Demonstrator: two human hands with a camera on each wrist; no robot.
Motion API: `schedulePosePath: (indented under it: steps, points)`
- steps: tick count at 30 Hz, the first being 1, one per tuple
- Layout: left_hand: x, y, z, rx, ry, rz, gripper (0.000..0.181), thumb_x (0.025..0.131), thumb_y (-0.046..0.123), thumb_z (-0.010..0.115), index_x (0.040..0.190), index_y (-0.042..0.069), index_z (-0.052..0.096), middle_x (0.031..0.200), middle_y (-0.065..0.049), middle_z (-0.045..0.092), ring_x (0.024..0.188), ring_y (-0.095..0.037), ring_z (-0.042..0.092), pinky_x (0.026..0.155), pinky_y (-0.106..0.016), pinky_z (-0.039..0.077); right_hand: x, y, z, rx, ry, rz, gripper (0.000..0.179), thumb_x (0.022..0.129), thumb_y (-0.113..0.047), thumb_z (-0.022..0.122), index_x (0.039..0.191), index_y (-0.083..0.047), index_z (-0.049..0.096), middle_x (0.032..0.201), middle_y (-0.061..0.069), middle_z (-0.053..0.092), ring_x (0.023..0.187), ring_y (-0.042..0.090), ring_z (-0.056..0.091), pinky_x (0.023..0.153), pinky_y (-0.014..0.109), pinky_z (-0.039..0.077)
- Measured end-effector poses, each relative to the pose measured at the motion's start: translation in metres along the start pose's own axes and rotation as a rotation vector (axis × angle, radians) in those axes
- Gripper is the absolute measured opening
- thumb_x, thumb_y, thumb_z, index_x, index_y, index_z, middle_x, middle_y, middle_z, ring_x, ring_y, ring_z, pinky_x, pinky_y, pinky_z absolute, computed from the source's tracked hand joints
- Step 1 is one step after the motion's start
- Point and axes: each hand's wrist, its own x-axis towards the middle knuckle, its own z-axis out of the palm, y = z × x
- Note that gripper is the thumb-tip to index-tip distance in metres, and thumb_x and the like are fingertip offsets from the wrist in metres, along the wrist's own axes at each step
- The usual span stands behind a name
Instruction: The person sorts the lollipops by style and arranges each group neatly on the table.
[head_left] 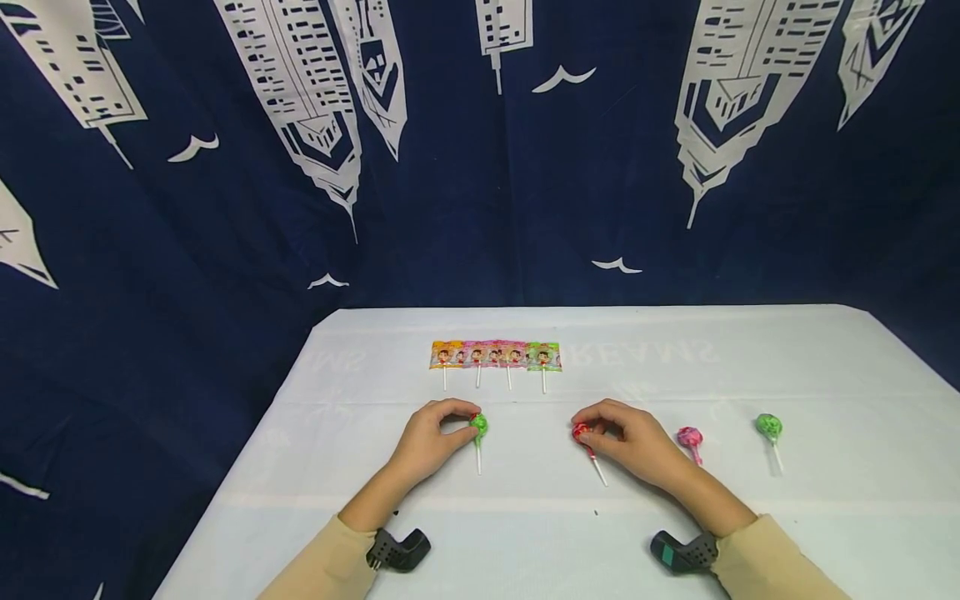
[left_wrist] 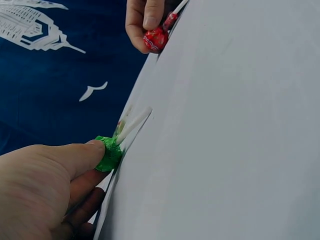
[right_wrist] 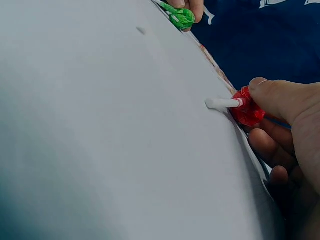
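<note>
My left hand (head_left: 432, 440) pinches the head of a green-wrapped lollipop (head_left: 479, 426) between thumb and fingers, its white stick pointing toward me. To the right, my right hand (head_left: 628, 439) pinches a red-wrapped lollipop (head_left: 580, 431) by its head, the stick slanting down to the right. The left wrist view shows the thumb against the green wrapper (left_wrist: 109, 156). In the right wrist view the thumb and fingers grip the red wrapper (right_wrist: 248, 107). Beyond both hands lies a row of several flat-packed lollipops (head_left: 495, 355) in orange, pink and green wrappers.
Right of my right hand lie a pink lollipop (head_left: 690, 437) and, farther right, another green lollipop (head_left: 768, 427). The white-covered table (head_left: 525, 542) ends at a dark blue curtain (head_left: 480, 208) printed with white buildings. Small dark specks dot the cloth near the wrists.
</note>
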Motion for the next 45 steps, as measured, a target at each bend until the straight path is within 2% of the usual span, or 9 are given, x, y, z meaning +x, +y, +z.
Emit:
schedulePosePath:
  steps: [4, 9, 14, 18, 22, 27, 32, 39, 45]
  points:
    - [0.001, 0.001, -0.001, -0.027, -0.009, -0.002, 0.02, 0.085, 0.017, 0.079, 0.104, 0.022, 0.075, 0.099, 0.008, 0.075, 0.103, -0.016, 0.064, 0.093, -0.037, 0.05, 0.0, 0.0, 0.0, 0.001, 0.004, -0.003, 0.016, 0.089, -0.026, 0.076, 0.104, -0.026, 0.073, 0.09, -0.016, 0.066, 0.078, 0.0, 0.056, 0.069, 0.02, 0.046]
    - [0.002, 0.002, -0.004, -0.112, -0.043, -0.02, 0.019, 0.084, 0.011, 0.078, 0.102, 0.018, 0.075, 0.099, 0.003, 0.076, 0.101, -0.017, 0.069, 0.092, -0.034, 0.052, 0.0, -0.001, 0.001, 0.0, -0.002, 0.003, 0.016, 0.089, -0.027, 0.076, 0.104, -0.027, 0.073, 0.09, -0.016, 0.066, 0.079, 0.0, 0.055, 0.069, 0.02, 0.045]
    - [0.005, 0.004, -0.012, -0.156, -0.043, -0.06, 0.018, 0.084, 0.009, 0.079, 0.1, 0.017, 0.076, 0.096, 0.001, 0.076, 0.094, -0.014, 0.069, 0.081, -0.024, 0.05, 0.0, -0.001, 0.001, -0.012, -0.001, 0.002, 0.016, 0.089, -0.027, 0.076, 0.104, -0.029, 0.073, 0.09, -0.017, 0.065, 0.079, 0.0, 0.055, 0.07, 0.02, 0.046]
    - [0.009, 0.003, -0.02, -0.169, -0.02, -0.101, 0.02, 0.083, 0.008, 0.079, 0.099, 0.018, 0.077, 0.091, 0.0, 0.075, 0.082, -0.011, 0.064, 0.073, -0.022, 0.049, 0.001, 0.0, 0.0, -0.019, 0.004, -0.013, 0.016, 0.088, -0.026, 0.077, 0.104, -0.027, 0.073, 0.09, -0.017, 0.066, 0.079, -0.001, 0.055, 0.07, 0.02, 0.046]
    - [0.013, 0.001, -0.032, -0.157, 0.002, -0.125, 0.021, 0.083, 0.007, 0.079, 0.102, 0.017, 0.077, 0.089, 0.0, 0.072, 0.078, -0.012, 0.062, 0.071, -0.025, 0.051, 0.001, 0.0, 0.0, -0.021, 0.004, -0.014, 0.016, 0.088, -0.026, 0.077, 0.104, -0.027, 0.073, 0.09, -0.017, 0.065, 0.078, -0.001, 0.055, 0.069, 0.02, 0.046]
    - [0.017, -0.005, -0.049, -0.12, 0.047, -0.155, 0.023, 0.083, 0.008, 0.079, 0.104, 0.016, 0.078, 0.093, -0.003, 0.074, 0.082, -0.013, 0.062, 0.072, -0.025, 0.05, 0.001, 0.0, 0.0, -0.017, 0.004, -0.013, 0.015, 0.089, -0.026, 0.076, 0.104, -0.027, 0.073, 0.09, -0.017, 0.065, 0.078, 0.0, 0.054, 0.069, 0.02, 0.045]
    - [0.018, -0.012, -0.059, -0.107, 0.095, -0.191, 0.024, 0.084, 0.007, 0.078, 0.106, 0.015, 0.078, 0.095, -0.006, 0.073, 0.085, -0.015, 0.061, 0.07, -0.023, 0.049, 0.001, 0.0, 0.0, -0.009, 0.006, -0.017, 0.015, 0.089, -0.026, 0.076, 0.104, -0.027, 0.073, 0.091, -0.016, 0.066, 0.079, 0.0, 0.055, 0.07, 0.02, 0.046]
    - [0.02, -0.02, -0.064, -0.081, 0.083, -0.202, 0.023, 0.086, 0.009, 0.076, 0.108, 0.014, 0.077, 0.105, -0.005, 0.075, 0.091, -0.016, 0.06, 0.076, -0.024, 0.049, 0.0, 0.0, 0.0, -0.014, 0.014, -0.022, 0.016, 0.088, -0.025, 0.077, 0.104, -0.027, 0.073, 0.09, -0.017, 0.066, 0.078, -0.001, 0.055, 0.069, 0.02, 0.046]
    - [0.02, -0.029, -0.065, -0.111, 0.053, -0.239, 0.024, 0.087, 0.005, 0.074, 0.11, 0.011, 0.076, 0.109, -0.007, 0.076, 0.09, -0.012, 0.062, 0.079, -0.022, 0.049, 0.0, 0.0, 0.0, -0.016, 0.005, -0.023, 0.016, 0.089, -0.026, 0.076, 0.104, -0.027, 0.073, 0.091, -0.017, 0.066, 0.078, -0.001, 0.055, 0.069, 0.02, 0.046]
